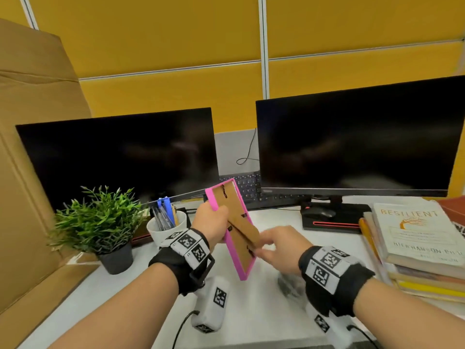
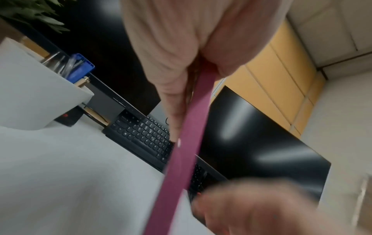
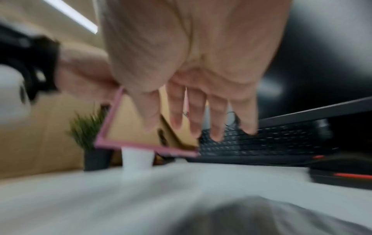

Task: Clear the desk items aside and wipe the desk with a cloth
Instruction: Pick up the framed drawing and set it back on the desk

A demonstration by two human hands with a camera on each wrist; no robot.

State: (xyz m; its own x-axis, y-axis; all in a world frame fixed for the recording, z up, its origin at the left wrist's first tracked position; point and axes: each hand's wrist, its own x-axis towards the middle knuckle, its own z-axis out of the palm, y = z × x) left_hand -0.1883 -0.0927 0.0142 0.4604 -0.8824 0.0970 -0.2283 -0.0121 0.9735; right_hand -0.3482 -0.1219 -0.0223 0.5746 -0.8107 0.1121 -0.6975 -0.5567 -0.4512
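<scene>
- The left hand (image 1: 210,224) is gripping a pink photo frame (image 1: 232,229) above the desk (image 1: 141,293) middle, back showing, likely for moving aside.
- The right hand (image 1: 278,249), fingers spread, is reaching toward its cardboard stand; contact is blurred.

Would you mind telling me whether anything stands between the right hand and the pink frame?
Nothing visible does. The left hand grips the frame above the desk, and the right hand, fingers straight, reaches its cardboard stand.
</scene>
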